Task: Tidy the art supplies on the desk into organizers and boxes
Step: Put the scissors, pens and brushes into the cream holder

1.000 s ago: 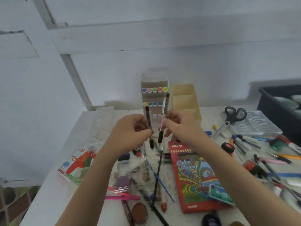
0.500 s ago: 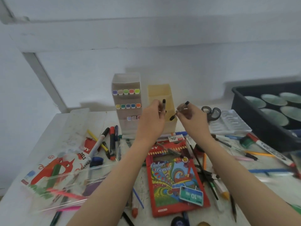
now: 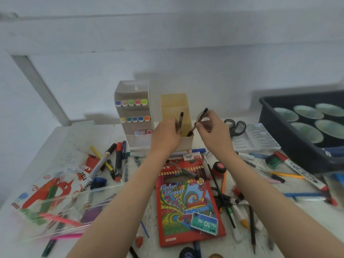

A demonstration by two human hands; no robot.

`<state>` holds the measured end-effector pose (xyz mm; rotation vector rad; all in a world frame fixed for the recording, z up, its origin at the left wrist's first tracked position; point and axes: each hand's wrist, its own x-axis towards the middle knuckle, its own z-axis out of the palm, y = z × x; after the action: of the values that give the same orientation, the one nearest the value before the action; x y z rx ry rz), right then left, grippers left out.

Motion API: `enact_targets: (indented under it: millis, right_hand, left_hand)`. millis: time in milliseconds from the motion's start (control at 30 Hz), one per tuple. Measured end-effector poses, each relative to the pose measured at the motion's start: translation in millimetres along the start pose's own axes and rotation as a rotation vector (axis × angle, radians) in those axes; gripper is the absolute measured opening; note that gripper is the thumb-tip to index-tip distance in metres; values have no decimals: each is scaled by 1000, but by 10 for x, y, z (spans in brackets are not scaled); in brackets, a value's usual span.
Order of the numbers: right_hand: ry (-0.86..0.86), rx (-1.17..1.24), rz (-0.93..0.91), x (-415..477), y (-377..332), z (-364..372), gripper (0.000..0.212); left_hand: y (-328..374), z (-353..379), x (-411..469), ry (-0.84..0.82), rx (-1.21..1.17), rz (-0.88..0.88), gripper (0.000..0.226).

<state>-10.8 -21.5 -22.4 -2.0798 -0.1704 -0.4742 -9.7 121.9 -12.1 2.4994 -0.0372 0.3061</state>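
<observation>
Over the yellow organizer (image 3: pixel 175 108), both hands work at its front compartment: right hand (image 3: pixel 214 135) pinches a black pen (image 3: pixel 197 122) tilted, cap end up-right, tip already dipping inside the front rim. Left hand (image 3: pixel 165 136), just left of that compartment, is closed on a second pen (image 3: pixel 181 121) standing near upright, its lower end hidden by the fingers. Right pen is nearer seated; probably just needs lowering along its slant.

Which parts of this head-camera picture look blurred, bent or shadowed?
Head view: soft all over, most smeared at the edges, as on the dark tray; the wide lens bows the wall beam; even, dim light throws faint shadows behind the yellow organizer; the left hand is slightly blurred.
</observation>
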Motion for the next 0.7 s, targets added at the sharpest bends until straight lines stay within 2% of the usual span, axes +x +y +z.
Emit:
enact_targets:
  millis: [133,200,333,533,633,700]
  right_hand:
    - [-128,-106,-15,1,37,-1,6]
    - [-194,-171,3,-22,57,15,11]
    - [-138,-234,68,-201,100,31,13]
    - [-302,-325,110,-559,39,62,25]
    - [-527,-497,64,-596,-27,16,30]
    - [-645,-624,8,-586,-73,8,25]
  left_hand:
    - [37,-17,-23,-72,27,41,23]
    - [48,-37,-32,-134,65,48,33]
    - [0,-110,-111,-190,-12,8,45]
    - [-188,-404,-397,-51,-205,7,41]
    - [-273,-576,-555,16,-287,-18,38]
    - [-355,-699,-656,74,-331,-53,38]
